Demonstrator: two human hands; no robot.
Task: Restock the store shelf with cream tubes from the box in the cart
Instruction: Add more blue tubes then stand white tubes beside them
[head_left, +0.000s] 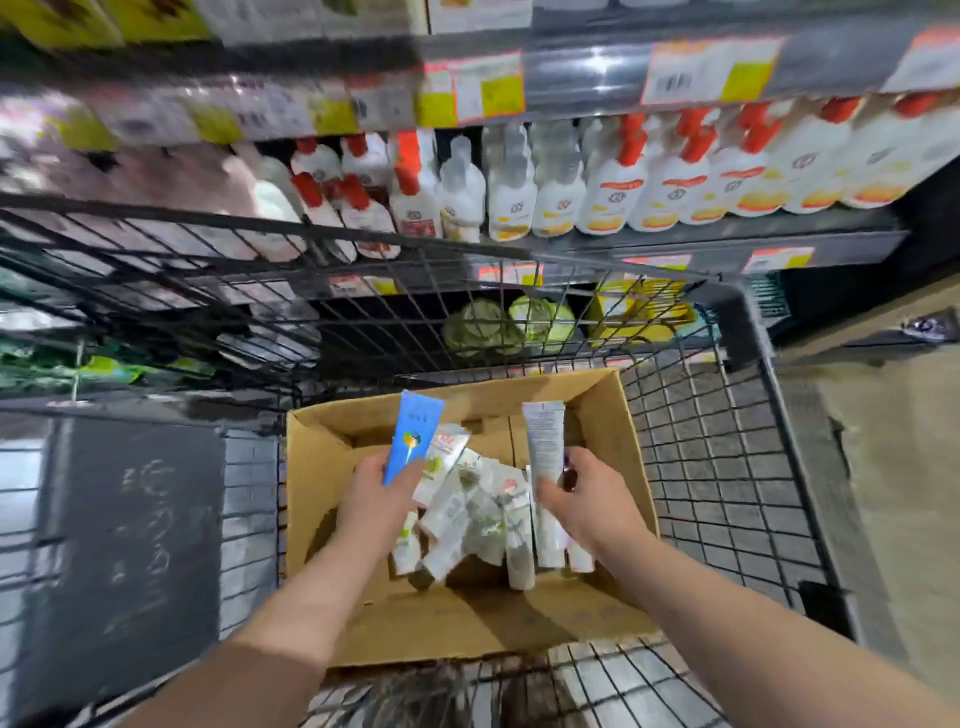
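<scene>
Pinching blue tube (414, 434) in left grip (380, 486), white tube (543, 441) in right grip (587, 493), over near box (467, 618) in cart (727, 467). Hold tight, lift straight up, then reach far to shelf (727, 236).

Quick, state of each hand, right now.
Left hand: grips a blue tube, lifted above the cardboard box.
Right hand: grips a white tube, held upright over the same box.
</scene>
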